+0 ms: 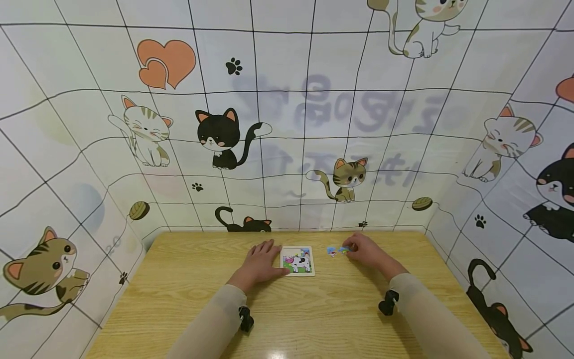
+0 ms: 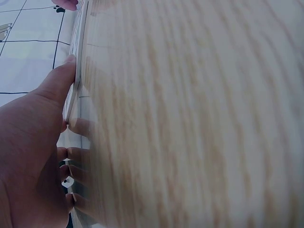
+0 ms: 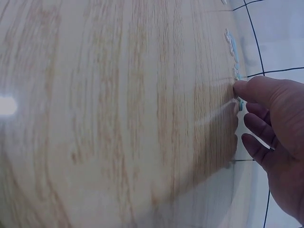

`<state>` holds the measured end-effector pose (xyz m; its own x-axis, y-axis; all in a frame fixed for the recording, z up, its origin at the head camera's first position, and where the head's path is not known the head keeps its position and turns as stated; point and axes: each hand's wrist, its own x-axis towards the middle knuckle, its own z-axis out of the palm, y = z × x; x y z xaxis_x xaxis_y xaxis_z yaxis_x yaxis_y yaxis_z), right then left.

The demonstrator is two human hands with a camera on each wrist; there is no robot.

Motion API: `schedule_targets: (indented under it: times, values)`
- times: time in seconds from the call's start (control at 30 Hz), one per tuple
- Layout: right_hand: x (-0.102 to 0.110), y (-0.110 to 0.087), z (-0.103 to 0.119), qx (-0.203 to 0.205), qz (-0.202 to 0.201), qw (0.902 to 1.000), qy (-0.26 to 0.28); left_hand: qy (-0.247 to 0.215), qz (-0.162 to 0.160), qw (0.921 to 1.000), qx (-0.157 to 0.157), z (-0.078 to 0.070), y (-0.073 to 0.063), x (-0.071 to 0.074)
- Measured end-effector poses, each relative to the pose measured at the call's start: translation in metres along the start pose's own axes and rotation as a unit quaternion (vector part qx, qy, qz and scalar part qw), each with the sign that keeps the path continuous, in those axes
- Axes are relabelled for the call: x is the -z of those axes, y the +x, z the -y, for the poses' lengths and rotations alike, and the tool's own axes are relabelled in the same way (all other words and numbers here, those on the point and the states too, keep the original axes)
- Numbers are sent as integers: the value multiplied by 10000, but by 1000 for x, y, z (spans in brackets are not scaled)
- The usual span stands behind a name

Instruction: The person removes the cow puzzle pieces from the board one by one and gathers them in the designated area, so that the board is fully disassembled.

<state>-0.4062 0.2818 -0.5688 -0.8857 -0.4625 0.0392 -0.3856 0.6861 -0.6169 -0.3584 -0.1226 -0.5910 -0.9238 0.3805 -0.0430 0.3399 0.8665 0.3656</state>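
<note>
A small square jigsaw puzzle [image 1: 298, 263] with a cow picture and a pale frame lies on the table. My left hand [image 1: 261, 264] lies beside it, fingers extended on the tabletop, with the thumb [image 2: 64, 78] over the frame's near left corner. To the puzzle's right are loose puzzle pieces, a blue one [image 1: 332, 252] lying apart from the hand. My right hand [image 1: 366, 253] pinches another blue puzzle piece [image 1: 343, 250] at the table surface. In the right wrist view its thumb covers part of that piece [image 3: 240, 104], and the other fingers are bent.
The wooden table [image 1: 309, 309] ends at a fabric backdrop [image 1: 287, 119] printed with cats and grid lines, which also rises on both sides. A black wrist camera [image 1: 245, 319] sits at the left cuff and another black camera [image 1: 388, 302] at the right cuff.
</note>
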Motion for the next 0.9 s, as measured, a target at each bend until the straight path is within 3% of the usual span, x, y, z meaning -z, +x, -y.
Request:
schedule_targets:
  times: [0.33, 0.6, 0.73, 0.9]
  values:
    - [3, -2, 4, 27, -35, 9999, -124, 57, -31, 10000, -22, -3, -3, 2]
    - [0, -2, 8, 151, -85, 9997, -195, 98, 129, 9998, 97, -6, -2, 4]
    - [-5, 2, 19, 348, -43, 9992, -192, 71, 115, 9999, 88, 1, 3, -4]
    - [-12, 9, 37, 598, 96, 9981, -99, 9, 26, 10000, 15, -1, -1, -1]
